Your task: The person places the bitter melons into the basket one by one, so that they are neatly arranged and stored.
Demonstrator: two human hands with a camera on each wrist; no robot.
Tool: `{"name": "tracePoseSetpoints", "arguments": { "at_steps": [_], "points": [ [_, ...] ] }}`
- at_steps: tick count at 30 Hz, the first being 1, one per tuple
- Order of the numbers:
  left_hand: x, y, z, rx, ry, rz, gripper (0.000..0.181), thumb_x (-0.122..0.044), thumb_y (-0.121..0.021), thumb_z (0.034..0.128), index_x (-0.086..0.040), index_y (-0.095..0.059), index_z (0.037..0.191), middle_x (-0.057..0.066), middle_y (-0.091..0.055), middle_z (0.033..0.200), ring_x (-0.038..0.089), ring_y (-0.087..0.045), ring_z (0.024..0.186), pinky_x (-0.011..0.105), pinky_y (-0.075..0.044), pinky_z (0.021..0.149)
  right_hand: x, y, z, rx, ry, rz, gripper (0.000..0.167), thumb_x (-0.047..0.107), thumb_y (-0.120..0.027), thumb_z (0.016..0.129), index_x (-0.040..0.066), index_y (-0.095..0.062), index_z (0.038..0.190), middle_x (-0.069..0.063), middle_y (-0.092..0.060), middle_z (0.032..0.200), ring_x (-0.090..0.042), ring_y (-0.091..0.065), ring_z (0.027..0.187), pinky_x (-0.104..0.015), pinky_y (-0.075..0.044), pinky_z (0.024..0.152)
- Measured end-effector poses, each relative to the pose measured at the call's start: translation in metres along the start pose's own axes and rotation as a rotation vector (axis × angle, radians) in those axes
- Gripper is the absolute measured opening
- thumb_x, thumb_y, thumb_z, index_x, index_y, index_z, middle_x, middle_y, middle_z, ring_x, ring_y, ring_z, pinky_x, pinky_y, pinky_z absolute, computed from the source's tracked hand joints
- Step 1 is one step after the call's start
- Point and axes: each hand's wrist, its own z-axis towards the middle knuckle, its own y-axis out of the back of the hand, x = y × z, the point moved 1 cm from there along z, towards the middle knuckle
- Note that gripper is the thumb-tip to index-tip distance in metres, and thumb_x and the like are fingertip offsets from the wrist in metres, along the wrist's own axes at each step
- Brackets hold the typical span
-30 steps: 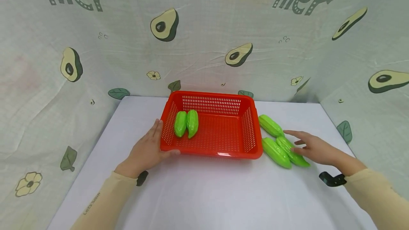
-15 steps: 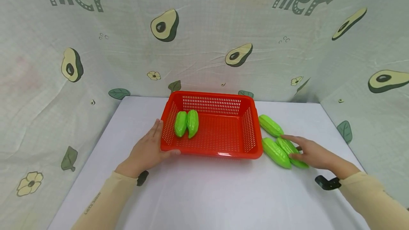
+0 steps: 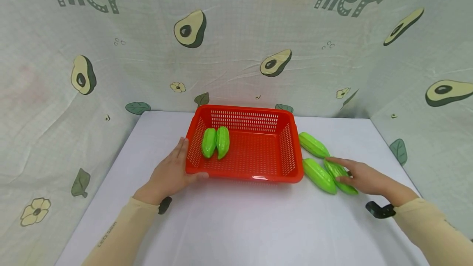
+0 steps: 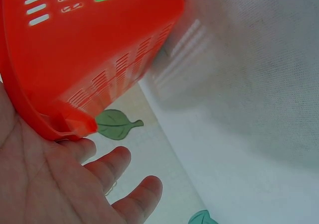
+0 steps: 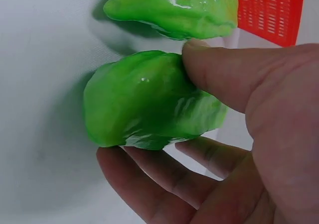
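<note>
A red basket [image 3: 255, 177] stands on the table with two green vegetables [image 3: 223, 142] side by side at its left end. My left hand [image 3: 168, 177] rests against the basket's left front corner, fingers along its side and thumb at the front rim. To the right of the basket, my right hand [image 3: 363, 177] pinches a ridged green vegetable [image 3: 338, 171] between thumb and fingers. In the right wrist view that vegetable [image 5: 149, 102] lies between my thumb and several fingertips.
Two more green vegetables lie right of the basket: one [image 3: 319, 176] just left of the pinched one, the other [image 3: 313, 145] behind it. Patterned cloth [image 3: 236, 32] rises behind and beside the white table [image 3: 236, 225].
My right hand has moved slightly left and closed its thumb and fingers round the vegetable, which has shifted slightly right. The left hand and basket have stayed in place.
</note>
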Motion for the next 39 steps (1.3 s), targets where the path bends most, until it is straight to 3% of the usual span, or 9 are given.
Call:
{"name": "tracePoseSetpoints", "arguments": {
  "at_steps": [14,28,39],
  "points": [
    [0.003,-0.001,0.002,0.011,-0.002,-0.01,0.132,-0.086,-0.055,0.0736,0.005,-0.007,0.157,0.025,-0.01,0.163,0.044,-0.019,0.146,0.058,-0.036,0.108,-0.005,0.001,-0.001,0.051,-0.032,0.052,0.078,0.032,-0.076,0.089,0.016,-0.037,0.154,-0.032,-0.041,0.147,-0.057,-0.048,0.121,-0.066,-0.049,0.087],
    [0.004,-0.003,0.002,-0.002,-0.004,-0.01,0.132,-0.086,-0.055,0.0735,0.005,-0.009,0.157,0.024,-0.011,0.163,0.044,-0.02,0.146,0.057,-0.037,0.107,-0.003,0.0,-0.003,0.038,-0.027,0.084,0.077,0.031,-0.077,0.088,0.015,-0.038,0.154,-0.031,-0.039,0.148,-0.058,-0.048,0.12,-0.065,-0.051,0.085],
    [0.004,-0.002,0.002,0.002,0.002,-0.013,0.133,-0.087,-0.054,0.0727,0.004,-0.007,0.157,0.023,-0.01,0.163,0.044,-0.02,0.146,0.057,-0.037,0.107,0.0,0.023,-0.009,-0.005,0.026,0.068,0.076,0.025,-0.075,0.09,0.016,-0.035,0.154,-0.029,-0.04,0.148,-0.054,-0.056,0.112,-0.059,-0.055,0.08]
  ]
}}
